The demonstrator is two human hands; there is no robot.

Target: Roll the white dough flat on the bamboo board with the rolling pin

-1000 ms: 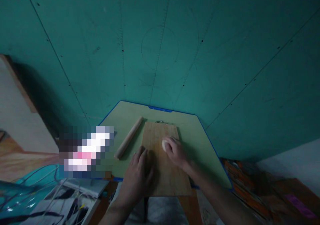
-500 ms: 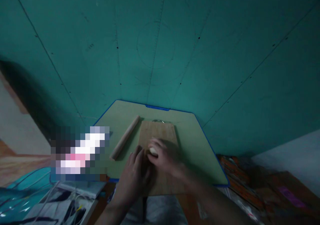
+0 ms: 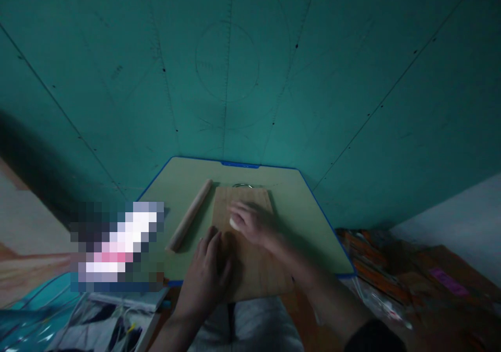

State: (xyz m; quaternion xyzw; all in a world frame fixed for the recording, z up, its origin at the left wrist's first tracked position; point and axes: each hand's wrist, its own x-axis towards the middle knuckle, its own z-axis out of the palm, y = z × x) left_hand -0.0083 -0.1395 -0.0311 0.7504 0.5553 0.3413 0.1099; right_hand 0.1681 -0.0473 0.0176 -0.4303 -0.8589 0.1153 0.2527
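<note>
A wooden cutting board with a metal handle at its far end lies on the pale green tabletop. Over its middle, my right hand is closed around a small white lump of dough, which shows partly beneath the fingers. My left hand rests across the left edge of the board, thumb apart from bent fingers, with nothing seen in it. A wooden rolling pin lies slantwise to the left of the board, touched by neither hand.
The small table has a blue rim and stands against a green wall. A blurred-out object is at its left edge. Cables and a white box are low on the left, cardboard boxes low on the right.
My right hand has moved forward over the board with the dough, away from my left hand. My left hand stays near the board's left edge. The camera view has shifted slightly.
</note>
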